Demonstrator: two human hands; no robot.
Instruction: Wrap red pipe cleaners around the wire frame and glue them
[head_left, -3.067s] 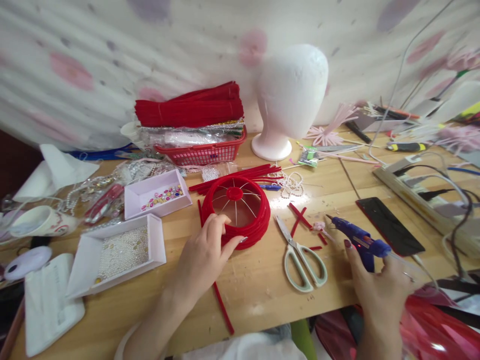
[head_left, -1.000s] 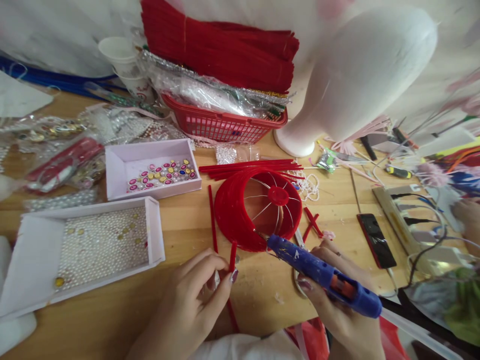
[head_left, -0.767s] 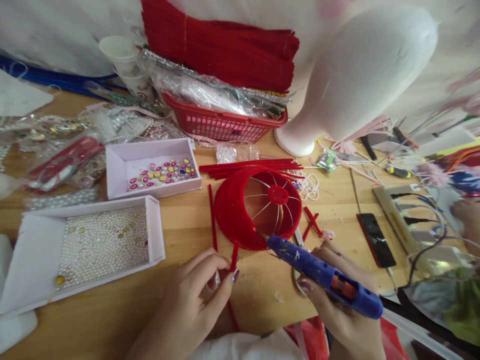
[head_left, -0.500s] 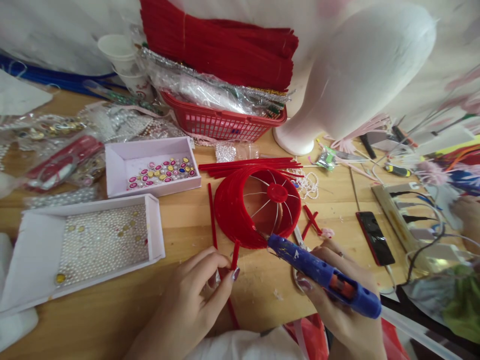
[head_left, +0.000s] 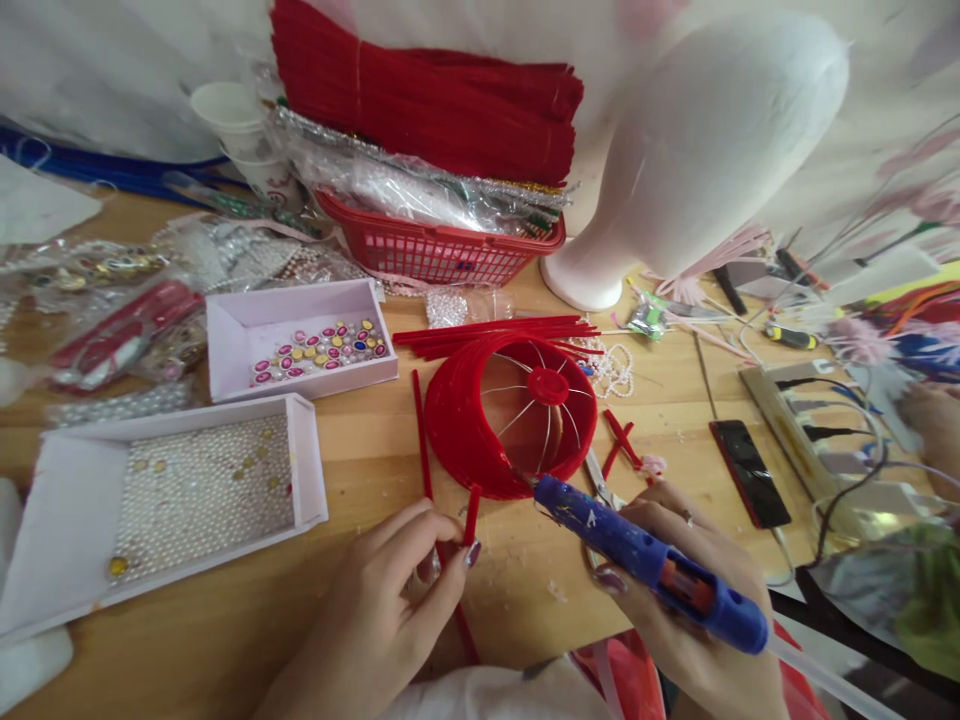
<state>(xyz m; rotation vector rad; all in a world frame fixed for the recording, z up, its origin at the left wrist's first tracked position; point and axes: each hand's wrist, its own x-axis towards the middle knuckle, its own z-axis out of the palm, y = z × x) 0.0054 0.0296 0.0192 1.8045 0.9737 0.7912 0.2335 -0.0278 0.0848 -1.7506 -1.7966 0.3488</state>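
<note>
My left hand [head_left: 390, 590] pinches short red fuzzy pipe-cleaner piece [head_left: 471, 512] near its low end; judged light, bendable. My right hand [head_left: 675, 590] grips blue glue gun [head_left: 645, 560], nozzle at red round wire-spoked frame [head_left: 510, 415].

table [head_left: 360, 460]: matt wood | basket [head_left: 442, 255]: red plastic | frame [head_left: 469, 430]: fuzzy red | glue gun [head_left: 645, 560]: glossy blue plastic

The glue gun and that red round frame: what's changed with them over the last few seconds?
The right hand has lifted the blue glue gun off the table and brought its nozzle to the near rim of the red round frame. The left hand let go of the frame and now pinches a short red stem piece. The bead trays and red basket stayed put.
</note>
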